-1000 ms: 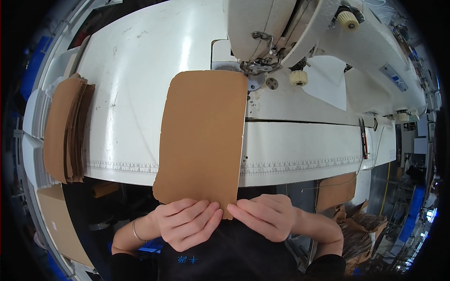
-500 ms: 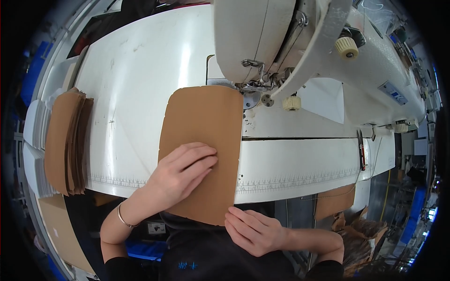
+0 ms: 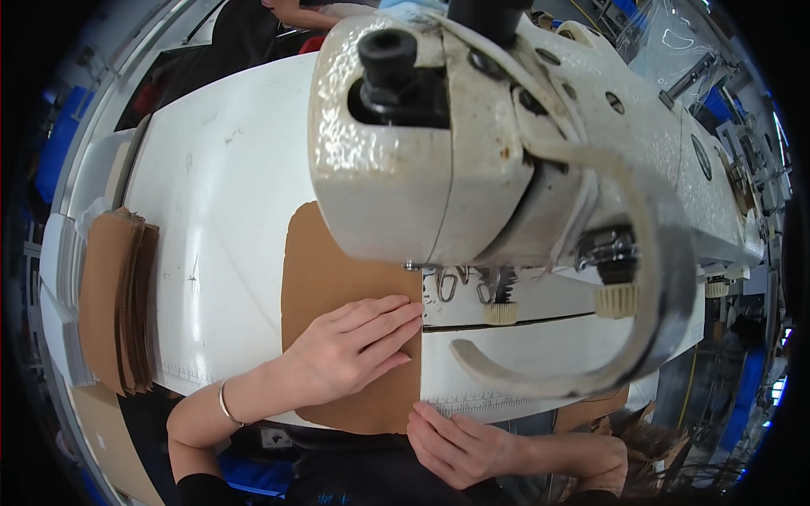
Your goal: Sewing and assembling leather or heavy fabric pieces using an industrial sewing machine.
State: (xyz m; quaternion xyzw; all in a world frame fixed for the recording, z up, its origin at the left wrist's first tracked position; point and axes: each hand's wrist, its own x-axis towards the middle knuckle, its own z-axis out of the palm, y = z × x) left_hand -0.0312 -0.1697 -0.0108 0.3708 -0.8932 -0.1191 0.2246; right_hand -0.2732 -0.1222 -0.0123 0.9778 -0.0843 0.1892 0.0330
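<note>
A flat brown panel with rounded corners and a thin pale right edge lies on the white table. Its far right part is hidden beneath the head of a white sewing machine. Across the panel rests my left hand, palm down with fingers stretched, the fingertips at the panel's right edge. My right hand pinches the near right corner at the table's front edge. The machine head also hides the needle and most of the presser foot. A curved pale bar hangs at its right.
Left on the table stands a stack of brown panels, beside white stacked sheets. A ruler strip runs along the front edge. Brown pieces lie low on the right. Another person's arm shows at the back.
The view has shifted, so the machine head looms larger and lower. My left hand has slid right to the panel's edge. My right hand keeps its pinch on the corner.
</note>
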